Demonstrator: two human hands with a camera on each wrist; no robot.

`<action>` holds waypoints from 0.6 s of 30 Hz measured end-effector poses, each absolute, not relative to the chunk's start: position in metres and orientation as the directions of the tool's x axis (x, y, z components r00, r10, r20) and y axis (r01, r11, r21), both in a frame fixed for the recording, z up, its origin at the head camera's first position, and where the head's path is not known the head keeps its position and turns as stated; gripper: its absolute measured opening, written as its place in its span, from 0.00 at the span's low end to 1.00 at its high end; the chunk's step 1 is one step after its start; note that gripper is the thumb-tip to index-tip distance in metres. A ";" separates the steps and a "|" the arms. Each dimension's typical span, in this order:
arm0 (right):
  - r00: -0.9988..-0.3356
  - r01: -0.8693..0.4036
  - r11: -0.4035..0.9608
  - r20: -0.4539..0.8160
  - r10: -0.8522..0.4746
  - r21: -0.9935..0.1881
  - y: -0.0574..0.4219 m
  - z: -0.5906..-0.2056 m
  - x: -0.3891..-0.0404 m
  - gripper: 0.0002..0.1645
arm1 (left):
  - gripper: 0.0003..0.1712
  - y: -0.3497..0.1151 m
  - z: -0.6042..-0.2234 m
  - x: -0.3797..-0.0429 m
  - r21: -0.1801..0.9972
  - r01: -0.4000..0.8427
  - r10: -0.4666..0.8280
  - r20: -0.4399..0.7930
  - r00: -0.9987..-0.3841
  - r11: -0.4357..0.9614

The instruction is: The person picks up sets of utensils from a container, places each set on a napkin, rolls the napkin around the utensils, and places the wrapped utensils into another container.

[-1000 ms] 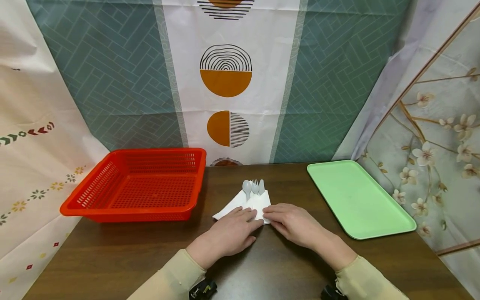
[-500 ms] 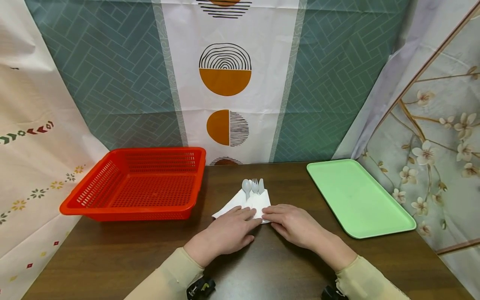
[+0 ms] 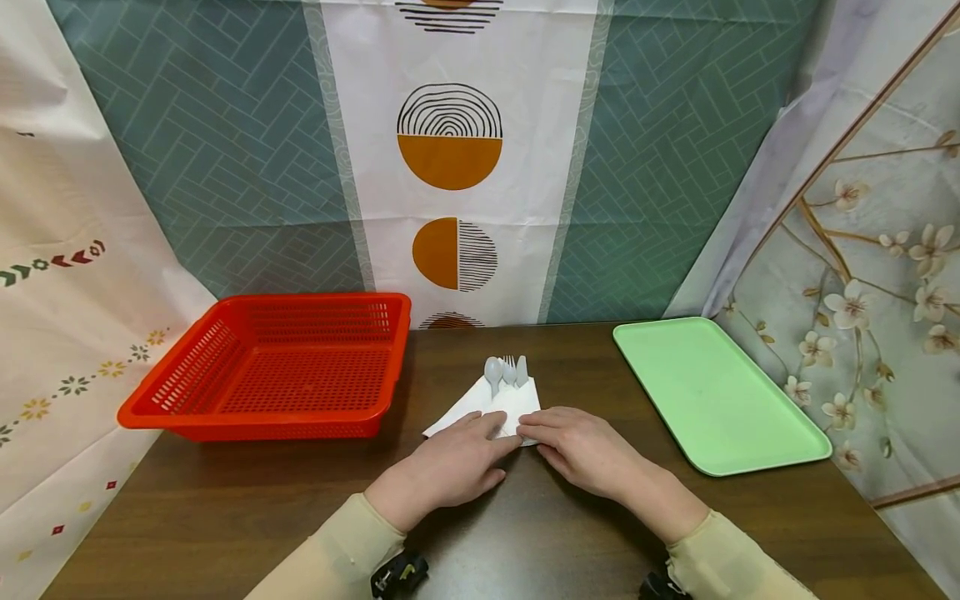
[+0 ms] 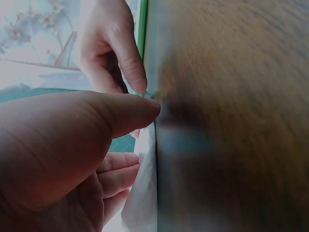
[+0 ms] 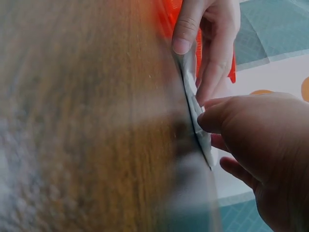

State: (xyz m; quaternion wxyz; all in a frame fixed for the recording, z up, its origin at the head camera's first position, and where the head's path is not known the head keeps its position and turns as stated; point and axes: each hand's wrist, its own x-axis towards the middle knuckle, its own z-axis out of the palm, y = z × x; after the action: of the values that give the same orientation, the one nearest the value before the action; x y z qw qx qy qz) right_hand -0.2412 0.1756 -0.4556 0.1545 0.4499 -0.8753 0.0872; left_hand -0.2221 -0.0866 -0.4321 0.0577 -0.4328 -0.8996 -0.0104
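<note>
A white napkin (image 3: 517, 406) lies folded on the table, with a light grey spoon (image 3: 492, 372), fork (image 3: 509, 371) and knife (image 3: 522, 370) sticking out at its far end. Their lower parts are covered by the napkin. My left hand (image 3: 453, 462) rests on the near left part of the napkin, fingers extended and thumb pointing right. From the other side, my right hand (image 3: 581, 446) touches the near right edge with its fingertips. In the right wrist view, the right thumb (image 5: 212, 118) lies against the napkin's edge.
A red perforated plastic basket (image 3: 386, 392) stands on the left of the brown table (image 3: 517, 542). On the right lies a light green tray (image 3: 720, 392). Patterned cloths (image 3: 480, 167) hang behind and along both sides.
Both hands stay on the napkin. The right fingertips have slid slightly to the left along its near edge, and the left hand has drawn back a little. The cutlery stays in place.
</note>
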 end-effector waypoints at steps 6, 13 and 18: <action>-0.531 -0.825 0.565 0.343 -0.775 -0.002 0.179 -0.458 -0.242 0.24 | 0.27 -0.087 -0.432 -0.223 -0.062 0.792 0.791 0.136 -0.597 0.608; -0.541 -0.825 0.565 0.328 -0.774 -0.028 0.180 -0.458 -0.240 0.26 | 0.26 -0.087 -0.430 -0.224 -0.065 0.797 0.796 0.142 -0.589 0.601; -0.527 -0.833 0.553 0.338 -0.780 -0.023 0.179 -0.458 -0.243 0.27 | 0.28 -0.089 -0.429 -0.224 -0.044 0.783 0.782 0.111 -0.613 0.620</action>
State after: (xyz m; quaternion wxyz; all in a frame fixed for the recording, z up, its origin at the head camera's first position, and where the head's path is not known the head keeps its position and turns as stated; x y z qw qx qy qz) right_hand -0.2428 0.1794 -0.4579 0.1457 0.4642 -0.8689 0.0909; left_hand -0.2238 -0.0888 -0.4295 0.0598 -0.4358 -0.8980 -0.0043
